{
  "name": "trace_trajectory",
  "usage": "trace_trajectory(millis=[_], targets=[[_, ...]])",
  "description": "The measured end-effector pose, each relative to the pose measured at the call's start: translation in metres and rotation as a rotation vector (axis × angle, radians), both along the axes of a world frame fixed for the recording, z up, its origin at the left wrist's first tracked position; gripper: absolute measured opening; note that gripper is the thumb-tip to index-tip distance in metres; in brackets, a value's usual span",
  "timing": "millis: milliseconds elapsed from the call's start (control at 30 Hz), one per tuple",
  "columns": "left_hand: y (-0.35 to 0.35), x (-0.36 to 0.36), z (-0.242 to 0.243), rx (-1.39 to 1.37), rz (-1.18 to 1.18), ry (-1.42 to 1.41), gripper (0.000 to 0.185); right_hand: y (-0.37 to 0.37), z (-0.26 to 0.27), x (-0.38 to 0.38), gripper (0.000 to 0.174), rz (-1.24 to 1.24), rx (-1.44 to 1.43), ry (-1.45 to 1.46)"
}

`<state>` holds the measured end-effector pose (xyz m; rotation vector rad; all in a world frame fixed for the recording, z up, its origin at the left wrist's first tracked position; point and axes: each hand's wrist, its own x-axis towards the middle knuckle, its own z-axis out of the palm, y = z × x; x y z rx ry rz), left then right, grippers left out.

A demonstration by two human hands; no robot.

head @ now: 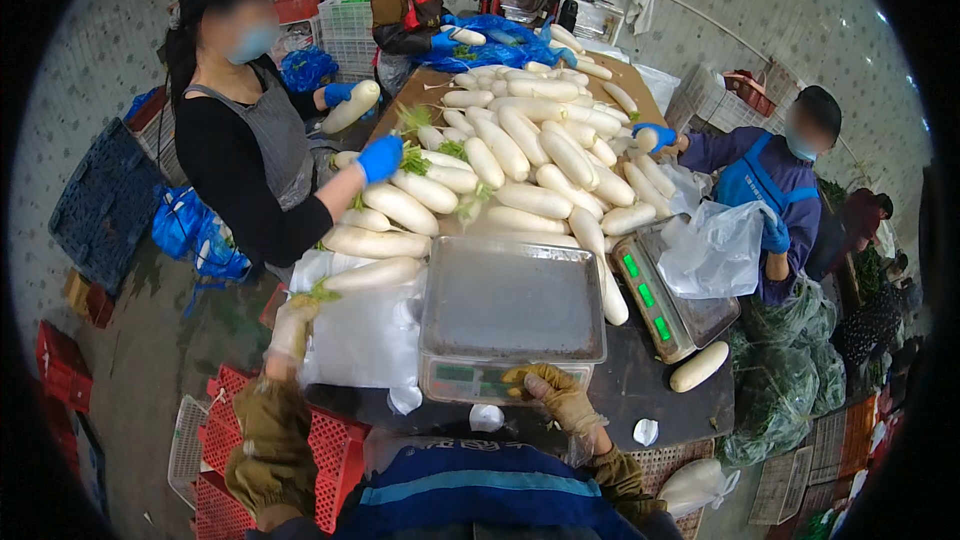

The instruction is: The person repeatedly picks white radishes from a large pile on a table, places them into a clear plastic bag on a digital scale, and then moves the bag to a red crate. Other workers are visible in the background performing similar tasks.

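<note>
My left hand (298,322), in a yellowish glove, grips the leafy end of a white radish (375,274) that lies tilted over a stack of clear plastic bags (360,337). My right hand (553,397), gloved alike, is at the front panel of a digital scale (465,382); its fingers are partly bent and seem to hold nothing. The scale's metal tray (514,300) bears no radish. Behind it a large pile of white radishes (525,142), some with green tops, covers much of the table.
A second scale (675,292) stands at the right, with a loose radish (699,367) beside it. Co-workers (247,112) (409,7) (772,172) stand left, behind and right, each holding a radish. Red plastic crates (337,465) stand low at the left; a filled white bag (694,487) lies low right.
</note>
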<state>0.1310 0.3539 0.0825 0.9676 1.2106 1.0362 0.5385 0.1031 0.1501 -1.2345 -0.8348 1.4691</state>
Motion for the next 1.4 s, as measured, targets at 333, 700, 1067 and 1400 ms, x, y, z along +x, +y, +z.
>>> trace_trajectory(millis=[333,700,1067,1400], targets=[[-0.133,0.149,0.103,0.792,-0.742,0.259,0.012,0.065,0.009,-0.083,0.051,0.05,0.12,-0.085],[-0.08,0.107,-0.105,0.572,-0.364,0.813,0.043,0.112,0.003,-0.067,0.052,-0.127,0.096,-0.191],[-0.095,0.15,0.071,0.182,-0.198,-0.19,0.08,0.075,0.131,0.038,0.067,-0.323,0.616,-0.221],[-0.099,0.195,0.095,-0.156,-0.435,-0.466,0.035,0.08,0.055,0.048,0.058,-0.302,0.2,0.276]])
